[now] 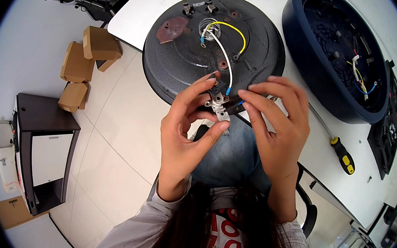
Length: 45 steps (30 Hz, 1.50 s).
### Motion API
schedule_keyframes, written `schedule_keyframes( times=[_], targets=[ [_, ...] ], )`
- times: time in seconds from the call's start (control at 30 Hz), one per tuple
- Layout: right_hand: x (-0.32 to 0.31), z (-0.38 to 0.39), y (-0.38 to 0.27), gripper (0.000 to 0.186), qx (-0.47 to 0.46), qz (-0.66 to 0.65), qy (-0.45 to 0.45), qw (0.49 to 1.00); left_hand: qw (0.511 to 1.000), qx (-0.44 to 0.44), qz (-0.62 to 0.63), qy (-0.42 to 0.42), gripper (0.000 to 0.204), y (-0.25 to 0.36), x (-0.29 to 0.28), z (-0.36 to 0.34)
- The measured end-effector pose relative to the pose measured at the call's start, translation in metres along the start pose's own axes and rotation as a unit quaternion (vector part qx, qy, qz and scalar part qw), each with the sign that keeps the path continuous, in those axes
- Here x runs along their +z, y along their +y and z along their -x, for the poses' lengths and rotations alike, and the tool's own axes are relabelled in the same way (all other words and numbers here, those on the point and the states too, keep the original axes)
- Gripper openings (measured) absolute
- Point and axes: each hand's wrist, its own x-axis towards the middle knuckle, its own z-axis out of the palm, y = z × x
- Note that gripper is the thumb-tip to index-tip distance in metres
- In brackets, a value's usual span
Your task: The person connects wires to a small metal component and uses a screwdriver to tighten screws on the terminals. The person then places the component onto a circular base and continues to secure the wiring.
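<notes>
My left hand [183, 132] grips a small metal thermostat-like fitting [219, 109] with a black part at the near edge of a dark round metal plate [176, 63]. My right hand [280, 128] is closed on a thin blue wire [241, 103] just right of the fitting; its far end is hidden. A white wire [227, 61] with blue terminals runs from a coil [210, 28] on the plate to beside the fitting. A yellow wire [240, 36] arches to a ring terminal on the plate. A reddish-brown patch [169, 30] shows on the plate's left side.
A navy oval housing [301, 67] with wires sits at the right on the white table [132, 15], beside a yellow-and-black screwdriver [342, 156] and an open black tool case [378, 148]. Small screws lie at the back. Cardboard boxes [76, 63] and a dark cabinet [44, 115] stand at the left.
</notes>
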Motion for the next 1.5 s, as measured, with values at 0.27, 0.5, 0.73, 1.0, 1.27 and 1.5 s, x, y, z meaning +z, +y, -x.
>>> schedule_keyframes(
  times=[0.27, 0.5, 0.73, 1.0, 1.27, 1.5],
  targets=[
    [0.001, 0.004, 0.0, 0.026, -0.013, 0.001, 0.01, 1.0, 1.0, 0.006, -0.014, 0.024, 0.064, -0.001, 0.004, 0.0],
    [-0.011, 0.004, 0.005, 0.028, 0.046, 0.04, -0.025, 0.998, 0.995, 0.04, -0.085, 0.025, 0.068, -0.004, 0.007, 0.0],
    [-0.007, 0.006, -0.007, 0.021, 0.144, -0.19, -0.069, 0.969, 0.989, 0.077, -0.115, 0.046, 0.068, -0.01, 0.011, 0.003],
    [-0.014, 0.005, -0.005, 0.026, 0.25, -0.319, -0.083, 0.91, 0.955, 0.195, -0.211, 0.079, 0.072, -0.025, 0.021, 0.0],
    [-0.01, 0.004, 0.009, 0.019, 0.248, -0.294, 0.012, 0.923, 0.97, 0.175, -0.159, 0.048, 0.08, -0.026, 0.015, -0.001],
    [-0.014, 0.007, 0.019, 0.019, 0.237, -0.296, 0.027, 0.925, 0.924, 0.134, -0.345, 0.096, 0.061, -0.018, 0.02, -0.006]
  ],
)
